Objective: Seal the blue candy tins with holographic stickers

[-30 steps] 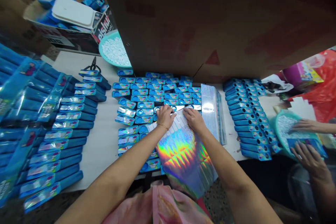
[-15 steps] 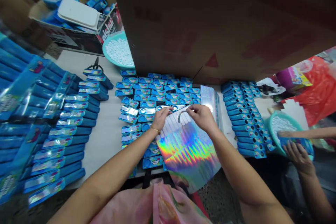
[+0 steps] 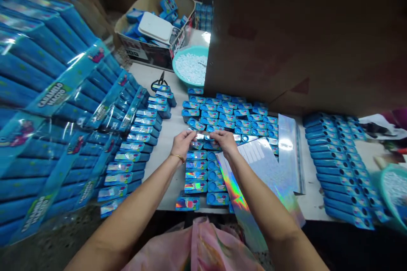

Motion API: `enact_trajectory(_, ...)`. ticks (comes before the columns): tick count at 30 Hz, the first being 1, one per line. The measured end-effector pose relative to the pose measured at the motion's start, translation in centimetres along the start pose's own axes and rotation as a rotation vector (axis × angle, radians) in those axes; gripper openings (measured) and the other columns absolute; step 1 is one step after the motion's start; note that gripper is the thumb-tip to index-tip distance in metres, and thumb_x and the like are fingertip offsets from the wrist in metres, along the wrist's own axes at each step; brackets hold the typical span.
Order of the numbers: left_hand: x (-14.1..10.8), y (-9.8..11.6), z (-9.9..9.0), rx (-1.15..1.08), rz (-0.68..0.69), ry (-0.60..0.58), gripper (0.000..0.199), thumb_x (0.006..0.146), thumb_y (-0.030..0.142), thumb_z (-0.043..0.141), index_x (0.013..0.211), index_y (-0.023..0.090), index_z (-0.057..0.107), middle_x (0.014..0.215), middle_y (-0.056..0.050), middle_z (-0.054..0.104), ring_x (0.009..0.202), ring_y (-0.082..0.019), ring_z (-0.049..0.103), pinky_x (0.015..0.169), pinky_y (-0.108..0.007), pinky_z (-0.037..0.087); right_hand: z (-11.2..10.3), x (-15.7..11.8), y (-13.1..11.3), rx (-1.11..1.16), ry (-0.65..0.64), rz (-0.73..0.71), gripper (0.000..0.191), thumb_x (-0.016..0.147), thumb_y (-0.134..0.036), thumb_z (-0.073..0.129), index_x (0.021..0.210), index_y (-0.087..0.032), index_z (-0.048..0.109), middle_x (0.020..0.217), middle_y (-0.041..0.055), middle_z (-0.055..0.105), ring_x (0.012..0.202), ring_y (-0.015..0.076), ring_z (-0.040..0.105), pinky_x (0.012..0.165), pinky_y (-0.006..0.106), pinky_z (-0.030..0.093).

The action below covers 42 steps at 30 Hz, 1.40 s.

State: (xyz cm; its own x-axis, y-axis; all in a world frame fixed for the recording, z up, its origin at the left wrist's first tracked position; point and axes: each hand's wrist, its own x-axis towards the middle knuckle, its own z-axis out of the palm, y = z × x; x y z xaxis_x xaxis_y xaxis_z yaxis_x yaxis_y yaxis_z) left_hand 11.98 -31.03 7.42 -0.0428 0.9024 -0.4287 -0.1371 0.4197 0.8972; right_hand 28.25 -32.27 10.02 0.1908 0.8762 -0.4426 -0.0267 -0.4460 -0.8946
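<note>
Both hands are over rows of small blue boxes [image 3: 218,186] on the white table. My left hand [image 3: 183,145] pinches one end of a small shiny strip [image 3: 203,136], its fingertips close above a box. At the strip's other end, my right hand [image 3: 225,142] has its fingers pressed together on it. A holographic sticker sheet [image 3: 267,169] lies partly under my right forearm, with pale strip-shaped marks near its top. Another shiny sheet [image 3: 287,144] rests beside it.
Wrapped blue packs [image 3: 63,80] are stacked at the left, near dark scissors [image 3: 160,81]. A turquoise basin [image 3: 190,65] of white pieces and an open carton [image 3: 149,55] stand behind. A large cardboard panel [image 3: 302,42] rises at the back; more boxes [image 3: 333,169] stand right.
Both hands have moved left from the holographic sheet to the blue boxes, with the strip now between them. The view has swung left, and the other person's hands are out of view.
</note>
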Motion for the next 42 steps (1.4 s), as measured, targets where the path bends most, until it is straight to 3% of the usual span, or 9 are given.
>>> enact_trajectory(6,5.5,0.3,-3.3,0.180,0.041,0.204,0.029,0.062,0.041,0.064,0.073,0.014,0.063,0.057,0.001,0.057,0.053,-0.008,0.049,0.048,-0.018,0.035,6.1,3.3,1.4,-0.164,0.190,-0.092,0.028,0.065,-0.039,0.059,0.072,-0.014,0.070,0.064,0.0024,0.066,0.058,0.0145,0.058,0.054,0.022,0.041)
enact_trajectory(11,10.1,0.7,-4.1,0.492,0.187,0.095,0.024,0.066,0.039,0.058,0.063,0.016,0.063,0.052,0.001,0.055,0.054,-0.012,0.049,0.053,-0.022,0.036,7.9,4.5,1.4,-0.502,0.333,-0.137,0.024,0.074,-0.034,0.052,0.073,-0.019,0.070,0.075,0.0032,0.070,0.072,0.0179,0.061,0.065,0.024,0.041)
enact_trajectory(16,12.3,1.5,-4.2,0.771,0.312,0.049,0.019,0.066,0.035,0.059,0.060,0.017,0.063,0.056,0.000,0.058,0.060,-0.015,0.051,0.058,-0.024,0.036,8.7,4.5,1.2,-0.742,0.386,-0.095,0.023,0.078,-0.033,0.050,0.077,-0.021,0.069,0.079,0.0059,0.069,0.074,0.0189,0.060,0.062,0.025,0.038)
enact_trajectory(24,11.6,0.8,-3.6,1.048,0.425,0.120,0.027,0.077,0.037,0.050,0.076,0.017,0.067,0.081,-0.006,0.066,0.075,-0.018,0.057,0.069,-0.026,0.039,9.1,5.1,1.5,-0.905,0.352,-0.069,0.024,0.082,-0.033,0.047,0.083,-0.022,0.068,0.084,0.0058,0.068,0.079,0.0190,0.060,0.064,0.026,0.038)
enact_trajectory(29,11.6,-0.1,-3.0,1.012,0.339,0.137,0.025,0.075,0.037,0.054,0.076,0.018,0.069,0.084,-0.007,0.068,0.079,-0.019,0.059,0.070,-0.026,0.042,8.8,5.3,1.5,-1.043,0.334,-0.085,0.025,0.084,-0.037,0.047,0.091,-0.020,0.065,0.086,0.0075,0.066,0.080,0.0205,0.058,0.067,0.028,0.037)
enact_trajectory(31,11.6,-0.6,-3.1,0.965,0.262,0.139,0.022,0.072,0.036,0.057,0.077,0.017,0.070,0.083,-0.007,0.069,0.078,-0.019,0.060,0.070,-0.026,0.042,8.3,5.0,1.4,-1.109,0.325,-0.147,0.026,0.086,-0.035,0.045,0.096,-0.019,0.063,0.088,0.0080,0.064,0.081,0.0202,0.057,0.068,0.029,0.037)
enact_trajectory(35,10.8,-1.3,-3.5,0.863,0.176,0.124,0.025,0.075,0.028,0.051,0.090,0.018,0.069,0.081,-0.004,0.070,0.079,-0.017,0.062,0.072,-0.026,0.045,6.8,3.6,1.6,-1.294,0.203,-0.427,0.033,0.090,-0.023,0.035,0.115,-0.025,0.056,0.096,0.0086,0.059,0.089,0.0210,0.052,0.074,0.032,0.034)
enact_trajectory(38,9.5,-1.2,-3.0,0.841,0.333,0.095,0.034,0.082,0.028,0.041,0.105,0.019,0.064,0.093,-0.004,0.068,0.088,-0.017,0.061,0.079,-0.026,0.045,5.9,3.0,1.8,-1.422,0.072,-0.519,0.038,0.089,-0.021,0.037,0.124,-0.029,0.049,0.100,0.0093,0.055,0.091,0.0227,0.048,0.076,0.035,0.033)
enact_trajectory(42,8.2,-0.7,-2.1,1.013,0.573,-0.022,0.036,0.086,0.030,0.039,0.116,0.022,0.058,0.107,-0.007,0.062,0.098,-0.018,0.057,0.087,-0.027,0.042,5.0,3.1,1.7,-1.502,-0.011,-0.567,0.041,0.089,-0.020,0.037,0.127,-0.029,0.045,0.102,0.0096,0.052,0.092,0.0232,0.045,0.076,0.037,0.031)
